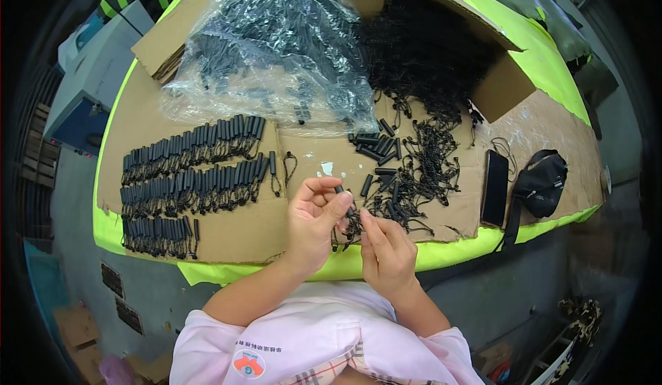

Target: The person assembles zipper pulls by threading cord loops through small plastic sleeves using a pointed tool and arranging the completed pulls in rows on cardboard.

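Close to the table's near edge, my left hand [312,221] is closed round a short black tube [338,189], its end poking up between thumb and fingers. Just to the right, my right hand [390,255] is pinched at the fingertips, beside thin black cord [353,225] between the hands. Whether the cord runs into the tube is hidden by my fingers. Loose black tubes [376,149] and a tangled heap of black cord loops [431,161] lie beyond my right hand. Left of my hands, finished-looking tubes with cord loops [196,188] lie in three rows.
A clear plastic bag [269,61] full of black pieces stands at the back, with an open cardboard box [507,88] of black cords beside it. A black phone [494,188] and a small black pouch [541,184] lie at the right. White scraps [327,168] lie mid-table.
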Demonstrator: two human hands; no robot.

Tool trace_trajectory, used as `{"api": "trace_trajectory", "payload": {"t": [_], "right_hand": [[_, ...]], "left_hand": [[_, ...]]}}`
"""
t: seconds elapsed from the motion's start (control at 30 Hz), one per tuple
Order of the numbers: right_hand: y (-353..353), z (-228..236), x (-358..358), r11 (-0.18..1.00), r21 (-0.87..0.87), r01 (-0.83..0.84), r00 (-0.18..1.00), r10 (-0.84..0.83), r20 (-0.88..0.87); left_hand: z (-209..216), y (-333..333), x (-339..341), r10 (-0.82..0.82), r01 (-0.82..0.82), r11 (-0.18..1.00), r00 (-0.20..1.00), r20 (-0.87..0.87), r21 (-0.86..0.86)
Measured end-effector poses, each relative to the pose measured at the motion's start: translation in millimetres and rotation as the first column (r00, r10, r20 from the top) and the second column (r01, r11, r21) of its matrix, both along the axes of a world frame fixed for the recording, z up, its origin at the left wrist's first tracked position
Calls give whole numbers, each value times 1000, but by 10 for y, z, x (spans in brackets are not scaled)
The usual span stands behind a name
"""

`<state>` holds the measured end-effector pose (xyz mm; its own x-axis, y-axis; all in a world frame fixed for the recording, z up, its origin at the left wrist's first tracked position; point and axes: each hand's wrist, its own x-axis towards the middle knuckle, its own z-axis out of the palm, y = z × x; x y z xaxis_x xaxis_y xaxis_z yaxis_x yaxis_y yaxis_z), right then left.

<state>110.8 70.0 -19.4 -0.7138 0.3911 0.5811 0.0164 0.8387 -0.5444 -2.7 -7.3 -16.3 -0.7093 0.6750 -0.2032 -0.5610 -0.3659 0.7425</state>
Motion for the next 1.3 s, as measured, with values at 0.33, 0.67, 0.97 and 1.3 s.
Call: {"api": "trace_trajectory", "payload": {"t": [0.33,0.67,0.97,1.3], "right_hand": [[-149,-45,-115,1000,0,12,1000,-12,10],[-36,-67,50,991,-115,64,967,-33,254],[128,-4,-3,983,-131,131,980,-109,169],[490,-132,291,890,-286,357,934,-331,134]], "left_hand": [[-180,-105,220,181,-201,979,841,-510,16],[-26,-1228,-550,-373,-715,568,218,-902,-408],[-201,-1699,-771,-600,-945,203,85,-795,-255],[-27,-123,-315,-402,-339,869,-59,-914,-361]]}}
